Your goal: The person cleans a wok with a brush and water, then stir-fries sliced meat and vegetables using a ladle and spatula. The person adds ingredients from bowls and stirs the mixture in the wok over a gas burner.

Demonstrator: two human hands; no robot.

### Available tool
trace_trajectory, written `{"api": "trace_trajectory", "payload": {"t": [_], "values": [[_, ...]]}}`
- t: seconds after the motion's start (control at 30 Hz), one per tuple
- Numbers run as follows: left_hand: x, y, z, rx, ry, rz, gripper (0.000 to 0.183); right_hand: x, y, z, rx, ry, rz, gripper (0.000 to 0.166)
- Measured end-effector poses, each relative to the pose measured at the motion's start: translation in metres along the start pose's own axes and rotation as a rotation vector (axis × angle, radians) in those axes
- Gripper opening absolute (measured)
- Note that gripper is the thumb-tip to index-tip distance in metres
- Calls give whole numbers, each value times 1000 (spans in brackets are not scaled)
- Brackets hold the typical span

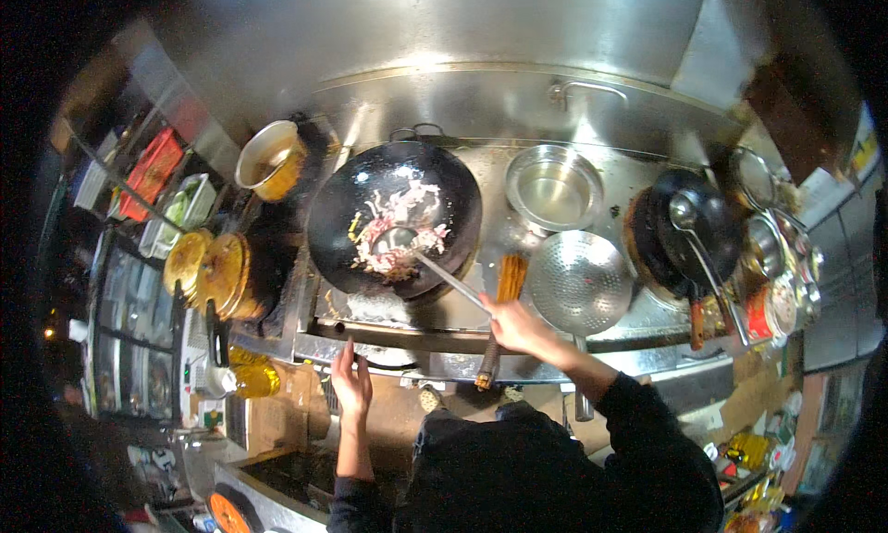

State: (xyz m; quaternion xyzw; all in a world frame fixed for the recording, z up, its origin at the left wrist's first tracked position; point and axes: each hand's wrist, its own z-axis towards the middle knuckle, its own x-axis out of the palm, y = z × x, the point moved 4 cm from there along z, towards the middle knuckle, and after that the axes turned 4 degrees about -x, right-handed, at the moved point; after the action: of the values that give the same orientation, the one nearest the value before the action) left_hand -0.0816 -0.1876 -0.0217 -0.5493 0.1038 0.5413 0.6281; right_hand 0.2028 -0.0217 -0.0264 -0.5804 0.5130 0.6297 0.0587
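My right hand (512, 325) grips the handle of a metal ladle (444, 275). The ladle's bowl rests among thinly sliced, pinkish meat (415, 201) with a few pale and yellowish strips. This food lies in the bottom of a large black wok (333, 214) on the steel range. My left hand (352, 380) is at the range's front edge, below the wok, with fingers apart and nothing visible in it. Beneath my right forearm, a bamboo wok brush (512, 277) lies across the front edge. Beside it sits a perforated strainer (581, 282), its handle pointing toward me.
A steel pot of liquid (555, 194) stands behind the strainer. At right, a smaller black wok (714, 234) holds another ladle (687, 214). Stained pans (223, 273) and a yellowed pot (272, 162) occupy the left side. A faucet (593, 89) projects from the back wall.
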Motion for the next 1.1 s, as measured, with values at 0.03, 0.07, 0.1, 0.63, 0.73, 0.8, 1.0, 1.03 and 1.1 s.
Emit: {"api": "trace_trajectory", "payload": {"t": [0.03,0.07,0.1,0.63,0.73,0.8,1.0,1.03,1.1], "values": [[5,-35,37,164,-17,-4,33,20,-8,-16,-19,-68,-74,60],[14,-60,66,284,5,27,31,42,-18,-30,-129,-270,-49,62],[20,-74,83,398,21,64,30,59,-22,-45,-250,-465,-26,65],[48,-38,92,660,208,61,32,16,78,-69,88,-150,6,57],[27,-31,50,639,293,-148,35,22,70,25,90,-212,-75,54],[15,3,7,522,321,-162,36,17,69,74,146,-305,-144,53],[1,244,-217,-528,524,166,36,15,60,112,249,-527,135,49],[-7,275,-265,-715,539,203,35,16,59,113,260,-428,231,49],[-30,308,-353,-1015,516,238,32,18,40,115,213,-188,506,52]]}}
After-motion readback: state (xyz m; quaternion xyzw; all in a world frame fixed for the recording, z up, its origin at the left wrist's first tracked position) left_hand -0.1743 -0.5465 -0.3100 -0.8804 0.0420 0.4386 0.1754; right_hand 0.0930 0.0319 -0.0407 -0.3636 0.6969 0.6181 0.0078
